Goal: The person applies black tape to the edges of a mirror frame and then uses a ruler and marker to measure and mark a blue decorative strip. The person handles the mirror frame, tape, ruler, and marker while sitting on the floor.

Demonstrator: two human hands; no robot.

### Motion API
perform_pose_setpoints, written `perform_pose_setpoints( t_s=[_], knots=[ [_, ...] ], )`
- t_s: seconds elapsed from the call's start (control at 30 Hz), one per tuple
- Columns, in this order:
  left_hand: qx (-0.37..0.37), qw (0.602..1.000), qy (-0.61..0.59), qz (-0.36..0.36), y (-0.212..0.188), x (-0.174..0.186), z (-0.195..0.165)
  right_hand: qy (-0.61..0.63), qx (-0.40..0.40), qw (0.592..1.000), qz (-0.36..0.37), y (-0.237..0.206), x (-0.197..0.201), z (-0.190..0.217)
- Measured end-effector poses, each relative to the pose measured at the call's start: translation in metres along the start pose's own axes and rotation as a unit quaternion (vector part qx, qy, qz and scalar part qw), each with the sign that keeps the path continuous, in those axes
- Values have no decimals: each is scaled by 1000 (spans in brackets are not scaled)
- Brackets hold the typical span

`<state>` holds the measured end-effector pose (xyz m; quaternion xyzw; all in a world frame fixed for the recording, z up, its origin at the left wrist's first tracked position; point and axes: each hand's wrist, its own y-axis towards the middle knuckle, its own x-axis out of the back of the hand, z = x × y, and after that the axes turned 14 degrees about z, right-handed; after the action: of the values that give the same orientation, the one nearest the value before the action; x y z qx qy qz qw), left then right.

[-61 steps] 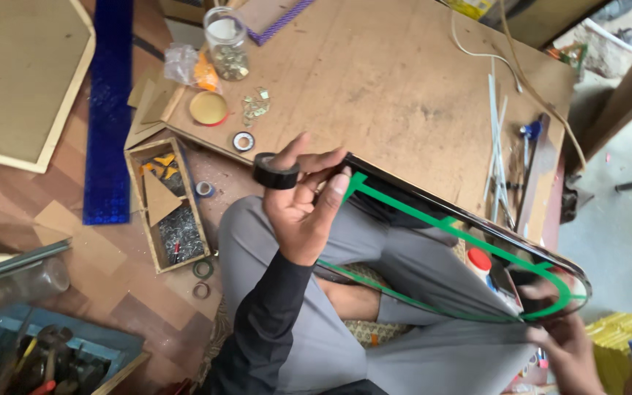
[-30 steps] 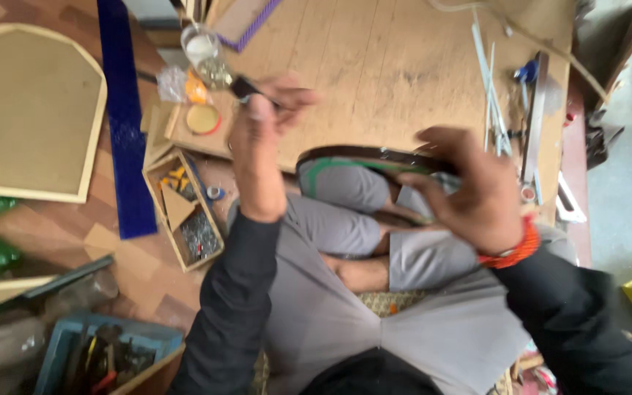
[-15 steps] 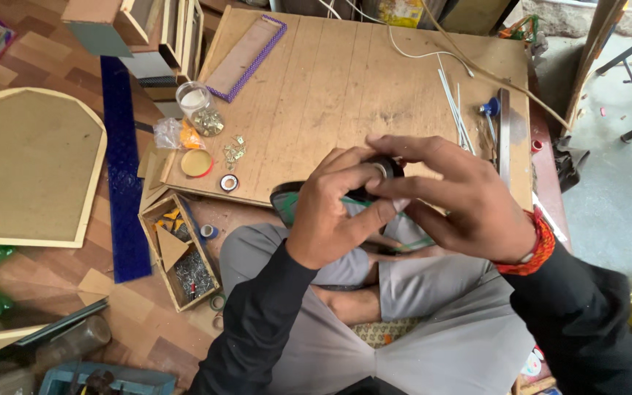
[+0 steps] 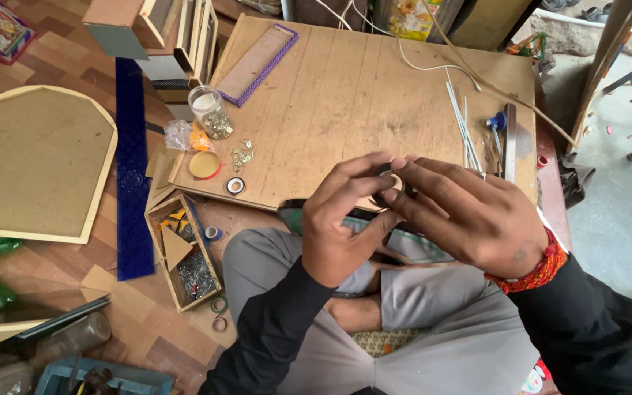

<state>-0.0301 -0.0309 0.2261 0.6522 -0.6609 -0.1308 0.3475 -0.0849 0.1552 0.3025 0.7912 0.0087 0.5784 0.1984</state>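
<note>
My left hand [image 4: 341, 223] and my right hand [image 4: 473, 212] meet above my lap, fingertips pinched together on a small black tape roll [image 4: 387, 178] that shows only partly between the fingers. Below the hands, a dark oval frame with a green-taped edge [image 4: 292, 216] rests across my grey-trousered legs, mostly hidden by the hands. A red thread band circles my right wrist.
A low wooden board [image 4: 345, 95] lies ahead, carrying a glass jar [image 4: 210, 110], a purple-edged frame [image 4: 257, 62], a small tape ring [image 4: 236, 186], white rods [image 4: 462, 132] and a cable. To my left sit a wooden box of small hardware [image 4: 184, 256], a blue strip [image 4: 132, 161] and an arched board [image 4: 31, 161].
Two seconds ago my left hand held the roll up alone while my right hand held the frame's far end. Both hands have since come together on the roll over my lap.
</note>
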Motion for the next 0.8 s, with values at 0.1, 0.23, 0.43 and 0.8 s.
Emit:
perform_pose_setpoints(
  t_s=[0.1,0.23,0.43,0.8],
  knots=[
    [62,994,-85,-10,-2,1,0,18,-18,999,-28,-2,-1,0],
    [66,996,-60,-10,-2,3,1,16,-46,995,-86,-6,-9,3],
    [44,997,-52,-44,1,-6,4,85,-125,984,-99,-12,-19,9],
    [132,986,-39,96,14,-4,-3,655,-217,722,-52,-90,-43,-4]
  ],
)
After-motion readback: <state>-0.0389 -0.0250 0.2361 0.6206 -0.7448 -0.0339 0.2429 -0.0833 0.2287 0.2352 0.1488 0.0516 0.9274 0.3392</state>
